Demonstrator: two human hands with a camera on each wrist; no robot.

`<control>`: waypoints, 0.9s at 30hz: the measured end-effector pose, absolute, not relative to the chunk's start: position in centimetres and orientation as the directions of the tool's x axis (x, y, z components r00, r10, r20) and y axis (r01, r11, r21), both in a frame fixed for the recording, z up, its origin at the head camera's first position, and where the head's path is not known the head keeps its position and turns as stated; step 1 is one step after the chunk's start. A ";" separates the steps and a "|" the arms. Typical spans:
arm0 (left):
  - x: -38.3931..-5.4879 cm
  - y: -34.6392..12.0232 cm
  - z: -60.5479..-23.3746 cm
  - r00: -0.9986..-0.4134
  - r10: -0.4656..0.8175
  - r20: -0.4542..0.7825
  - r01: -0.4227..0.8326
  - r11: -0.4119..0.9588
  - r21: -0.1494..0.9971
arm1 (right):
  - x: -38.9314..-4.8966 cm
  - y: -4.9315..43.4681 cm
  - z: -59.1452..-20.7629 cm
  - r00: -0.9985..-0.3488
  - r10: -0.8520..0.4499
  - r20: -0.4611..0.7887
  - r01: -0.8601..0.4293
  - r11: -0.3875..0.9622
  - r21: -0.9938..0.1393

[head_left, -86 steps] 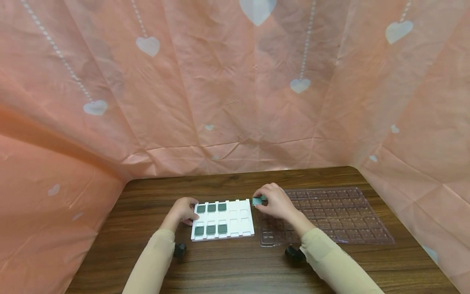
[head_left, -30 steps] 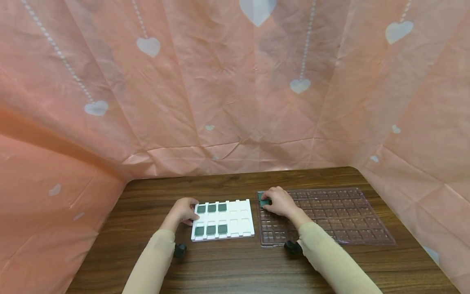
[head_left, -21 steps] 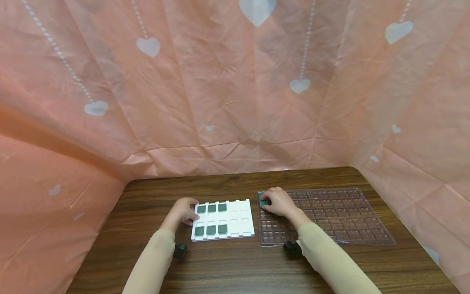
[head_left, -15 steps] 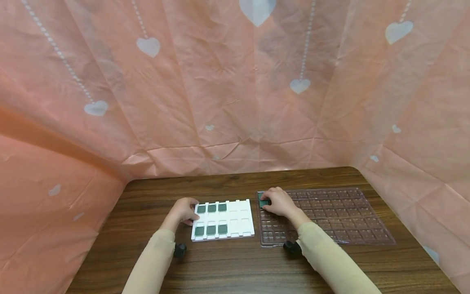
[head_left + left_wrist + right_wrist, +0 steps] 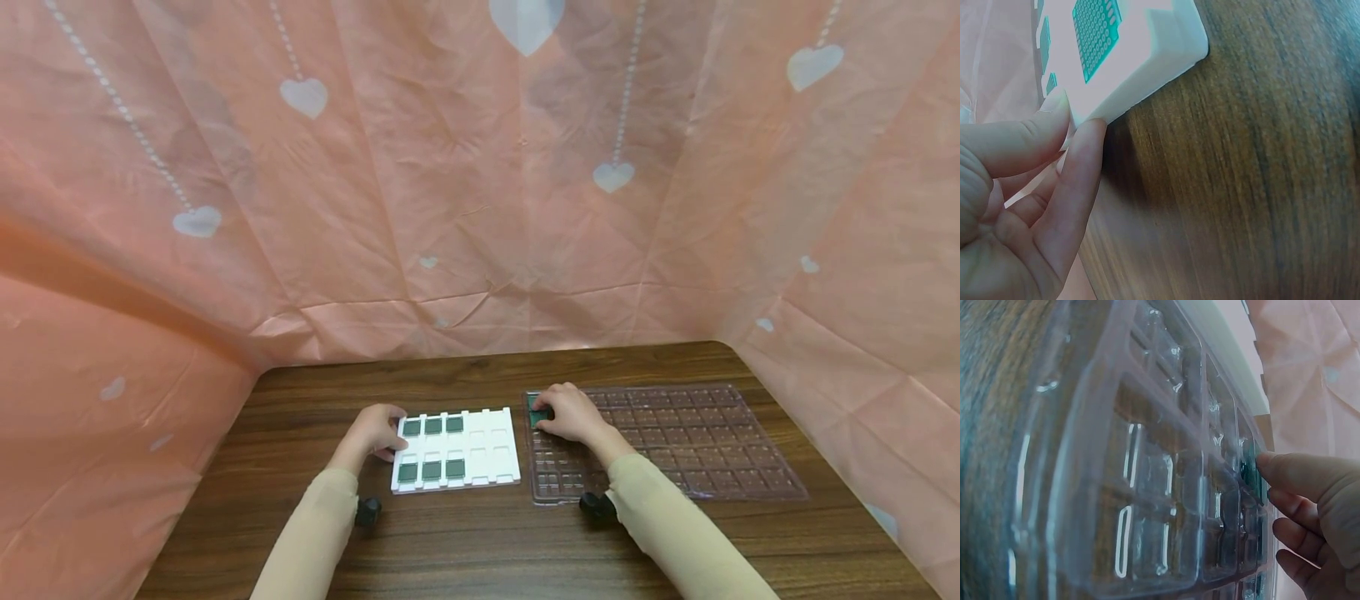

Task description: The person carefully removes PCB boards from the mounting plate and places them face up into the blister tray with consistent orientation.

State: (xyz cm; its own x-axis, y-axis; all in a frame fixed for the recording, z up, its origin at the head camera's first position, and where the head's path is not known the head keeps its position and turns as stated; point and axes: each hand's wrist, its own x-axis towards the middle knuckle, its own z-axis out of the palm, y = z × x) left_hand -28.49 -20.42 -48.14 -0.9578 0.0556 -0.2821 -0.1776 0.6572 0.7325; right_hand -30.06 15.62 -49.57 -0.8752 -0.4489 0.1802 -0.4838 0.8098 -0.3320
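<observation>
My left hand (image 5: 377,428) grips the left side of a white tray (image 5: 487,442), thumb on top and fingers at its side, as the left wrist view shows. Several small green circuit boards sit in the tray's two rows of slots, such as one near board (image 5: 1096,37); its right-hand slots are bare white. My right hand (image 5: 568,412) is at the far left corner of a clear plastic blister tray (image 5: 675,442). There its thumb and fingertips pinch a green circuit board (image 5: 537,419) lying in a compartment. In the right wrist view, the thumb tip overlaps this board (image 5: 1249,467).
Both trays lie side by side on a dark wood-grain table (image 5: 450,542), a narrow strip of wood between them. A pink curtain (image 5: 480,208) with white hearts surrounds the table at the back and sides. A black wrist piece (image 5: 597,506) hangs under the right forearm.
My right hand carried a board from beside the white tray onto the clear tray's far left corner, then stayed nearly still there. My left hand and the white tray have not moved.
</observation>
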 end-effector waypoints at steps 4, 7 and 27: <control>-28.5 -20.4 -48.3 -0.956 0.055 -0.287 -0.181 0.659 0.730 | -29.9 15.6 -49.5 -0.873 -0.452 0.183 -0.487 0.804 -0.341; -28.6 -20.4 -48.3 -0.956 0.054 -0.288 -0.183 0.658 0.730 | -29.8 15.7 -49.4 -0.873 -0.447 0.197 -0.488 0.804 -0.340; -28.4 -20.4 -48.0 -0.956 0.059 -0.289 -0.183 0.648 0.739 | -28.4 16.8 -48.7 -0.822 -0.397 0.409 -0.539 0.774 -0.332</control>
